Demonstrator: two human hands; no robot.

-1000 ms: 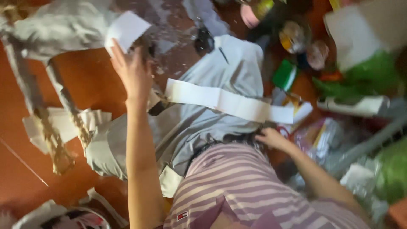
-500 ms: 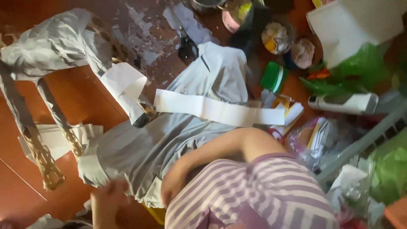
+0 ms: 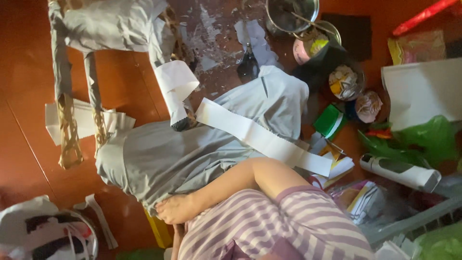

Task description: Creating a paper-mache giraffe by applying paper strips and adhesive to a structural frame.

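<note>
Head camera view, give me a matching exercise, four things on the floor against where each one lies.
1 metal pot
2 green box
3 white paper strip
4 white tube

A across the grey sheet
B top edge of the view
C lower right of the view
D just right of the grey sheet

Pairs: 1-B, 2-D, 3-A, 4-C.

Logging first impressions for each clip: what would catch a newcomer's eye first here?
A large crumpled grey sheet spreads over the red-brown floor at the centre, with a long white paper strip lying diagonally across it. A hand rests on its lower edge, the arm coming from a striped sleeve. Clutter crowds the right side, including a green box.
</note>
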